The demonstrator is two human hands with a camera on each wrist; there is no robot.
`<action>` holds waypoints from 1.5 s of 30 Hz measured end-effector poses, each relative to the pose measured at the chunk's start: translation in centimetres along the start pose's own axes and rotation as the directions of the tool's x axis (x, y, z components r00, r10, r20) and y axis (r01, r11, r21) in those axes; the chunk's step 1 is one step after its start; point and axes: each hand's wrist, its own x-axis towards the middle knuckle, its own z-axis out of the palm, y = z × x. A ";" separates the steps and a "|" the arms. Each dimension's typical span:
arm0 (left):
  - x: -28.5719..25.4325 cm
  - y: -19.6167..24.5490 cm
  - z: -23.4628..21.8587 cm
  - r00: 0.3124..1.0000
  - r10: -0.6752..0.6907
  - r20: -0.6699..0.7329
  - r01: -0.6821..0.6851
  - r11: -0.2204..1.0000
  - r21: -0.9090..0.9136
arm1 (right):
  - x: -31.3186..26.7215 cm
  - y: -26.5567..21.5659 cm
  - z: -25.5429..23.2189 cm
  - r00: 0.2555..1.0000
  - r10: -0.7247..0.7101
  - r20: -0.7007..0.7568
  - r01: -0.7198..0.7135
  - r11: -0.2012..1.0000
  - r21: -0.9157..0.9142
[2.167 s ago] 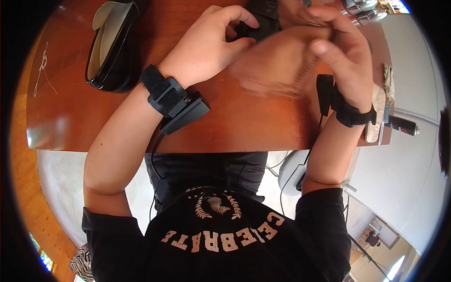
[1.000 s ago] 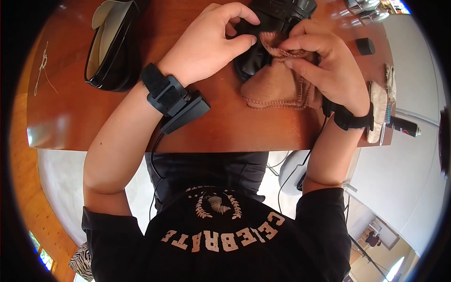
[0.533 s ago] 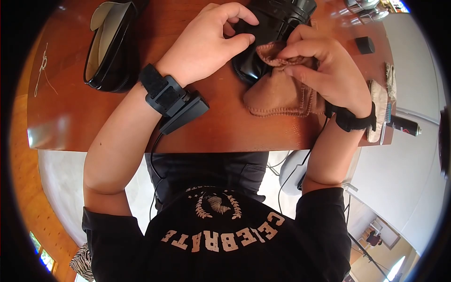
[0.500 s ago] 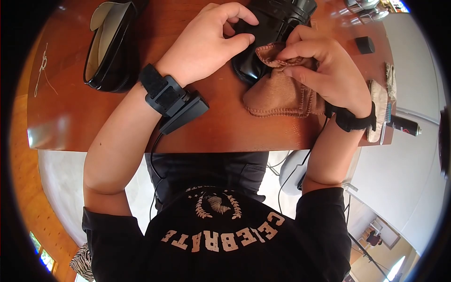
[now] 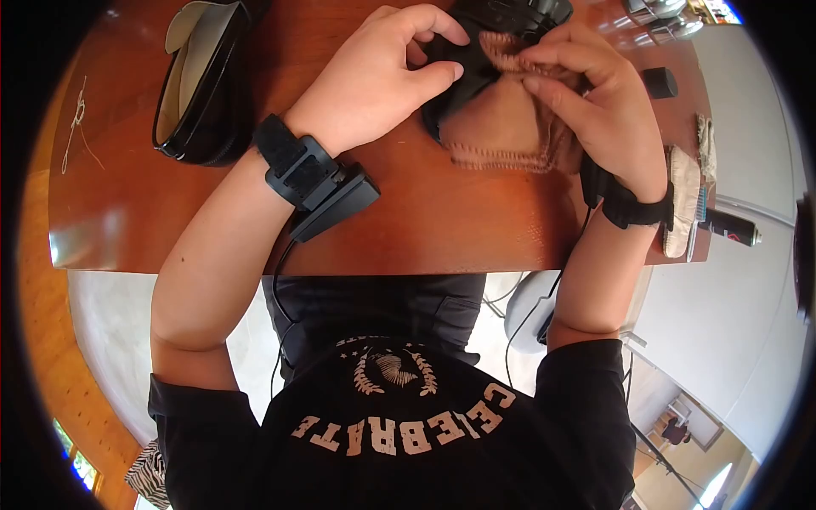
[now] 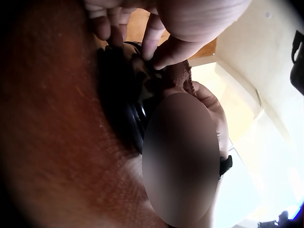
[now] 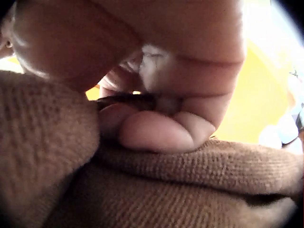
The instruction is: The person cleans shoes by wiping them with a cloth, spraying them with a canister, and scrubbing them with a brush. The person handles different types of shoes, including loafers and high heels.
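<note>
A glossy black shoe [image 5: 510,15] with straps lies on the wooden table at the top of the head view, partly covered by my hands and the cloth. My left hand [image 5: 382,93] holds this shoe, thumb and fingers bent over its upper; the left wrist view shows the fingertips on the dark leather. Between thumb and fingers, my right hand [image 5: 608,110] pinches a bunched brown cloth [image 5: 501,123] with a stitched edge. The cloth hangs over the shoe's near side, slightly blurred. Ribbed fabric [image 7: 199,171] fills the lower part of the right wrist view.
Another black shoe [image 5: 225,119] with a beige lining stands at the left. Thin string [image 5: 79,119] lies near the table's left edge. At the right are a small black block [image 5: 660,82], a beige pad [image 5: 677,204], a spray can [image 5: 733,228] and shiny containers [image 5: 667,25].
The right hand and brown cloth came down toward the near table edge, then moved back up over the shoe by now. My left hand has hardly moved.
</note>
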 end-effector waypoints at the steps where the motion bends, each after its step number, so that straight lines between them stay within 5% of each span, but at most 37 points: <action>1: 0.0 0.1 -0.1 1.000 -0.024 0.011 0.024 1.000 -0.008 | -0.1 0.1 -0.2 0.999 -0.022 0.041 0.022 1.000 -0.002; 5: -0.1 0.3 -0.2 0.997 -0.068 0.032 0.069 0.997 -0.031 | -0.3 -0.6 -0.6 0.966 0.025 0.259 -0.054 0.993 0.105; 14: 0.0 0.3 -0.1 0.998 -0.065 0.022 0.065 0.998 -0.018 | 0.2 0.9 0.0 0.990 -0.098 -0.104 0.100 0.995 0.007; 17: 0.0 0.2 -0.1 0.998 -0.057 0.027 0.058 0.998 -0.034 | 0.2 0.0 0.3 0.996 0.022 -0.086 -0.018 0.999 0.049; 23: 0.0 0.2 -0.2 0.998 -0.054 0.042 0.055 0.998 -0.034 | -0.2 -0.1 -0.4 0.981 -0.063 0.183 0.048 0.995 0.082; 32: 0.1 0.3 -0.3 0.997 -0.060 0.038 0.061 0.998 -0.019 | 0.0 -0.4 0.3 0.996 -0.012 -0.086 0.016 0.999 0.040; 45: -0.1 0.4 -0.1 0.997 -0.075 -0.003 0.075 0.997 -0.027 | 0.0 -0.5 0.1 0.998 -0.047 0.029 0.047 0.999 0.007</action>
